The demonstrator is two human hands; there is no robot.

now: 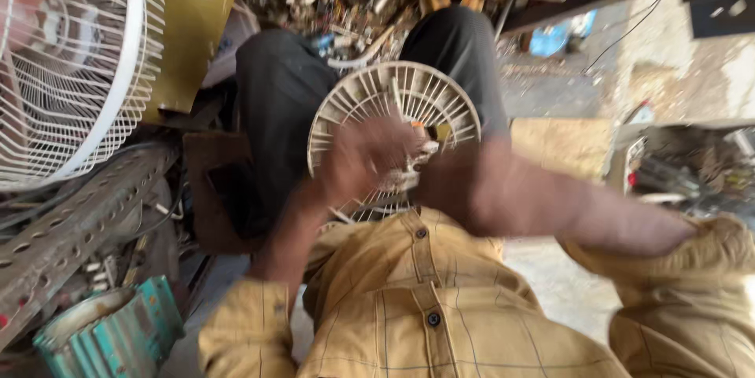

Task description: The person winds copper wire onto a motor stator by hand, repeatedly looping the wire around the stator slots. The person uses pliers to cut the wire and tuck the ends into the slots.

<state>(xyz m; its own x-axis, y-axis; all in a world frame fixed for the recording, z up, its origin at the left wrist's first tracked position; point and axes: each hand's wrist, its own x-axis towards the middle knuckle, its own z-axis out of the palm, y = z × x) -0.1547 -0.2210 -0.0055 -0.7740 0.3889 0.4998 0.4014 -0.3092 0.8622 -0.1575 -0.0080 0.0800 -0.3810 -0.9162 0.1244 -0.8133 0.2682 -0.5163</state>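
At the centre of the frame, a round white ribbed plastic fan grille (397, 122) rests over the person's dark-trousered lap. The left hand (366, 159), motion-blurred, lies against the grille's lower left face; whether its fingers are spread or curled cannot be told. The right hand (456, 181), also blurred, sits at the grille's lower right edge, grip unclear. A large white wire fan guard (75, 63) fills the upper left; a teal finned metal motor housing (110, 335) lies lower left.
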